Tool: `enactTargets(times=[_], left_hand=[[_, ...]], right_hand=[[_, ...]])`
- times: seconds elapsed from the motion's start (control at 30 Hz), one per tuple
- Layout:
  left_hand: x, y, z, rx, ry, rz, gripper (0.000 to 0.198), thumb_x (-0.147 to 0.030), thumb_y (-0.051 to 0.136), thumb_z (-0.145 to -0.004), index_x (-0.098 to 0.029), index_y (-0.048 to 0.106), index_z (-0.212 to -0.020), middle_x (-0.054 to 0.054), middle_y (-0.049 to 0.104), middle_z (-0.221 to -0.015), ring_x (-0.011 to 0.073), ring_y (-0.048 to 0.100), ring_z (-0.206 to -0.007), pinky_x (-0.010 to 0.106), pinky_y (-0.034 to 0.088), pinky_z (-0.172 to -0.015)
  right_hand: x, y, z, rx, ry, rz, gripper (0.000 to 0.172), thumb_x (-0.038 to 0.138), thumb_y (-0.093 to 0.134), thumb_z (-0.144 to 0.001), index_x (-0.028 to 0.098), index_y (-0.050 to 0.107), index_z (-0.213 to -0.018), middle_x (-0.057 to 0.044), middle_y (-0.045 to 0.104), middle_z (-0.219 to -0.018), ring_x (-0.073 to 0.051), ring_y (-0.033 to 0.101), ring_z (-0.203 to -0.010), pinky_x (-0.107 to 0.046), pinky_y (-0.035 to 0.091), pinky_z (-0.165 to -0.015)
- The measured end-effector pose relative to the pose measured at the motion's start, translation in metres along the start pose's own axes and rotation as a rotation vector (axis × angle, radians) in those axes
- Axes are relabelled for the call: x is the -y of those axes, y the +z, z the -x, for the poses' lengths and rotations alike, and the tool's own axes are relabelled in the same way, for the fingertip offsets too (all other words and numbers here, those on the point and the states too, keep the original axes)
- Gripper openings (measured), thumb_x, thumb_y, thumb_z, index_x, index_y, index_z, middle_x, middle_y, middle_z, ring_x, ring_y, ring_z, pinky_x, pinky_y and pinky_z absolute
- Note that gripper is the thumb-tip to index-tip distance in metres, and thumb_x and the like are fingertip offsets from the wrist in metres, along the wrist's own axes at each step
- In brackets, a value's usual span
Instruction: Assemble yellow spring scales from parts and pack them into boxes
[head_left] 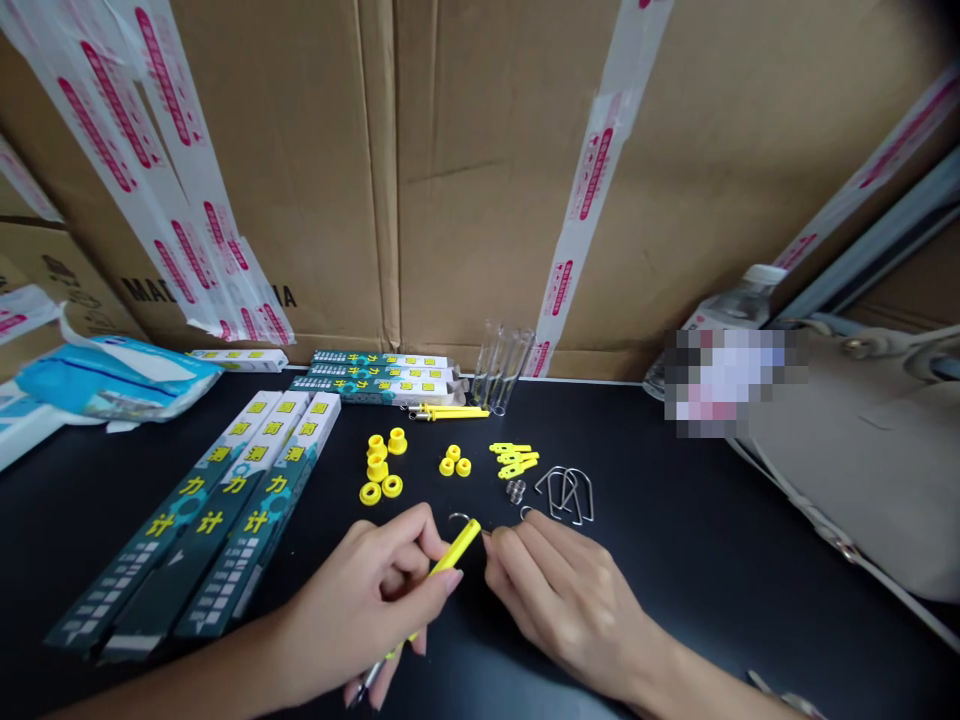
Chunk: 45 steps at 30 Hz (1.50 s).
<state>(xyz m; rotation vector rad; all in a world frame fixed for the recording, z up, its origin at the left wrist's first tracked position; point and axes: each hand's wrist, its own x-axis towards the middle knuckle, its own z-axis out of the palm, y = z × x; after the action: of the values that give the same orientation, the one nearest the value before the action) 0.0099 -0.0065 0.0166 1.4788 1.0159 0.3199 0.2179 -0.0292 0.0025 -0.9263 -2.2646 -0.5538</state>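
My left hand (379,590) is closed around a yellow plastic rod (457,545), tilted with its top end up and to the right. Silvery metal shows at the rod's lower end (367,685), below my fingers. Just beside the rod's top, a thin metal hook (459,516) curves out; what it is fixed to is unclear. My right hand (559,590) pinches a thin bent metal wire (527,512), mostly hidden by the fingers, with its tip close to the rod's end. Beyond the hands lie yellow flanged caps (376,467), small yellow rings (454,462), yellow flat tabs (516,462), springs (515,490) and wire hooks (568,493).
Printed long boxes (232,500) lie on the left, more boxes (379,378) at the back. Clear tubes (504,370) stand beside finished-looking yellow rods (454,412). A blue packet (120,375), bottle (731,300) and beige bag (855,470) flank the black table (697,560). Cardboard (480,200) rises behind.
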Motion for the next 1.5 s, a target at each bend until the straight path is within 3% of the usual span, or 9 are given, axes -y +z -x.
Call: enactTargets(times=[0.27, 0.83, 1.07, 1.23, 1.5], left_hand=[[-0.0087, -0.0007, 0.0014, -0.035, -0.003, 0.000, 0.031, -0.052, 0.053, -0.090, -0.024, 0.040, -0.085, -0.012, 0.055, -0.049, 0.0097, 0.051, -0.024, 0.010, 0.030, -0.020], [-0.0062, -0.0006, 0.0017, -0.046, -0.004, 0.091, 0.041, -0.059, 0.058, -0.086, -0.024, 0.039, -0.079, -0.011, 0.055, -0.049, 0.0128, 0.058, -0.029, 0.011, 0.034, -0.022], [-0.0068, 0.0010, 0.0015, -0.139, 0.024, -0.106, 0.029, -0.047, 0.056, -0.089, -0.023, 0.042, -0.079, -0.009, 0.055, -0.049, 0.0081, 0.048, -0.024, 0.009, 0.021, -0.020], [-0.0002, 0.0033, 0.0020, -0.168, 0.122, -0.214, 0.025, -0.041, 0.051, -0.093, -0.024, 0.042, -0.077, -0.009, 0.050, -0.049, 0.0078, 0.045, -0.028, 0.012, 0.029, -0.022], [-0.0065, 0.0058, 0.0011, -0.208, 0.227, -0.373, 0.027, -0.034, 0.048, -0.093, -0.024, 0.036, -0.071, -0.010, 0.041, -0.047, 0.0087, 0.042, -0.036, 0.020, 0.028, -0.038]], right_hand=[[0.0020, 0.0000, -0.0029, -0.022, 0.048, 0.003, 0.038, 0.004, 0.050, -0.097, 0.016, 0.058, -0.062, -0.001, 0.049, -0.052, -0.016, 0.039, -0.049, -0.033, 0.029, -0.048], [0.0040, 0.0003, -0.0042, 0.031, 0.108, -0.028, 0.045, 0.008, 0.043, -0.102, 0.017, 0.055, -0.060, 0.000, 0.049, -0.053, -0.013, 0.043, -0.046, -0.032, 0.030, -0.047], [0.0047, 0.0010, -0.0034, 0.060, 0.156, -0.089, 0.046, 0.012, 0.037, -0.106, 0.017, 0.054, -0.063, 0.001, 0.050, -0.055, -0.013, 0.044, -0.047, -0.030, 0.032, -0.048], [0.0069, 0.0011, -0.0013, 0.097, 0.211, -0.144, 0.044, 0.015, 0.035, -0.107, 0.018, 0.053, -0.067, 0.001, 0.051, -0.058, -0.012, 0.046, -0.048, -0.029, 0.034, -0.049], [0.0080, 0.0023, 0.0019, 0.140, 0.310, -0.249, 0.041, 0.022, 0.033, -0.109, 0.021, 0.046, -0.071, 0.003, 0.049, -0.060, -0.011, 0.045, -0.049, -0.027, 0.033, -0.050]])
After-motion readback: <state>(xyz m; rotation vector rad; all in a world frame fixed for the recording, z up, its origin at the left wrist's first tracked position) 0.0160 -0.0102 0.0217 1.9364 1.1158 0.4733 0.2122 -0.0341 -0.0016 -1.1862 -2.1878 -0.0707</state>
